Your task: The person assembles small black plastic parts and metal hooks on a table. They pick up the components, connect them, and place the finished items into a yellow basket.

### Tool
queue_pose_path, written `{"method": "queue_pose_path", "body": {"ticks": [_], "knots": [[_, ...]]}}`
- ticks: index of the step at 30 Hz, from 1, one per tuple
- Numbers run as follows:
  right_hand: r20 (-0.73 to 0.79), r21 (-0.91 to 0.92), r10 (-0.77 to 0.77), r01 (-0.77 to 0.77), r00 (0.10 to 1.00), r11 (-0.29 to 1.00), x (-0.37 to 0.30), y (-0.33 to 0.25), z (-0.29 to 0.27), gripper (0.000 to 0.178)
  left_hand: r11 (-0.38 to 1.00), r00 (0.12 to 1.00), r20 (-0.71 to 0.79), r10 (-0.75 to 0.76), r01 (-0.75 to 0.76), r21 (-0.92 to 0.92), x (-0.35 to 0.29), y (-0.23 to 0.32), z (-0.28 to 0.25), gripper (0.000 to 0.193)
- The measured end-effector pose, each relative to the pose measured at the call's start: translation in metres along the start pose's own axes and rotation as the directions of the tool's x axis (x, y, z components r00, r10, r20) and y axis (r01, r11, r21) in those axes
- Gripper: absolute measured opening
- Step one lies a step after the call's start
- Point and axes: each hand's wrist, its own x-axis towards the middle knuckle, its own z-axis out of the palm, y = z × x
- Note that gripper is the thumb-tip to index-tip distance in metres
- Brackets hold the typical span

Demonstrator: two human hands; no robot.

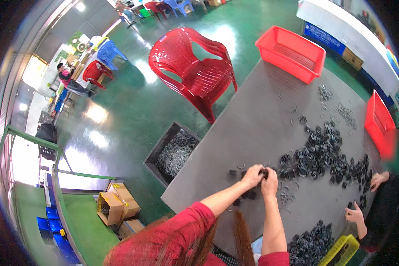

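Note:
Over the grey table (217, 153), my left hand (252, 176) and my right hand (269, 183) meet, fingers pinched together on a small black plastic part (264, 173). Its exact shape is partly covered by my fingers. A few more black parts (250, 194) lie under my wrists, and one dark piece (232, 174) rests just left of my left hand. Right of my hands spreads a big heap of black ring-like parts (317, 150). Small grey curved bits (286, 193) are scattered beside my right hand.
Red trays (292, 48) (378, 122) stand at the table's far end and right side. A dark bin (175, 150) of grey bits sits below the left edge, near a red chair (193, 66). Another person's hands (355, 216) work at right, by a yellow basket (341, 250) and a second heap (312, 243).

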Motion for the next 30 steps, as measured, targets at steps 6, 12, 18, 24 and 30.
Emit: {"method": "queue_pose_path", "body": {"ticks": [6, 12, 18, 24, 30], "knots": [[0.256, 0.690, 0.324, -0.407, 0.911, 0.598, -0.015, 0.015, -0.038, 0.027, 0.557, 0.813, 0.454, -0.364, 0.581, -0.593, -0.009, 0.013, -0.034, 0.024], [0.267, 0.542, 0.369, -0.455, 0.890, 0.706, -0.016, 0.034, -0.068, 0.026, 0.694, 0.783, 0.543, -0.303, 0.572, -0.437, -0.005, 0.016, -0.033, 0.028], [0.291, 0.487, 0.341, -0.445, 0.894, 0.752, -0.021, 0.049, -0.095, 0.048, 0.674, 0.856, 0.409, -0.316, 0.506, -0.538, -0.007, 0.046, -0.063, 0.032], [0.359, 0.491, 0.465, -0.587, 0.810, 0.644, -0.025, 0.053, -0.122, 0.045, 0.680, 0.752, 0.371, -0.544, 0.655, -0.329, -0.023, 0.050, -0.092, 0.032], [0.364, 0.563, 0.413, -0.550, 0.835, 0.617, -0.025, 0.074, -0.116, 0.039, 0.492, 0.734, 0.464, -0.496, 0.678, -0.546, -0.017, 0.041, -0.089, 0.025]]}}
